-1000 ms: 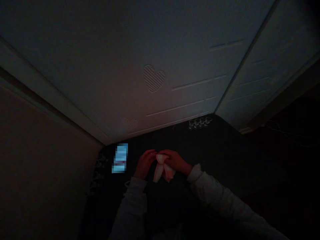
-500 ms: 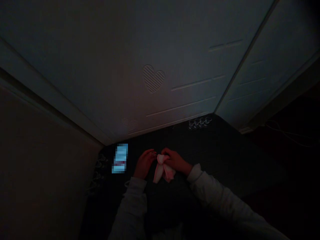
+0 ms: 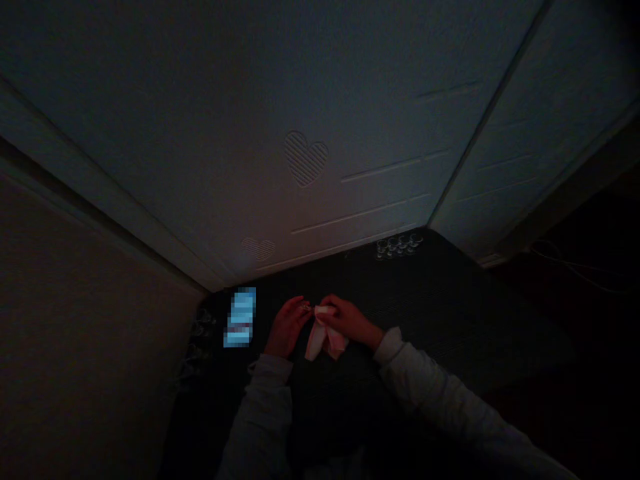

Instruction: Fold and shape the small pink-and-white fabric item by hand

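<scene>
The room is very dark. My right hand point(image 3: 350, 321) is closed round a pale crumpled cloth point(image 3: 323, 340) that hangs down over a dark table point(image 3: 450, 313). My left hand point(image 3: 289, 325) sits just left of it, fingers curled, pinching a small object I cannot make out where both hands meet. Both arms wear light long sleeves.
A lit phone screen point(image 3: 241, 317) lies left of my left hand. Small clear glasses point(image 3: 399, 245) stand in a row at the table's far edge, and more glassware point(image 3: 197, 337) lines its left edge. A white door with heart reliefs point(image 3: 305, 157) rises behind.
Both hands and the cloth have shifted slightly up and away from me; the grip looks the same.
</scene>
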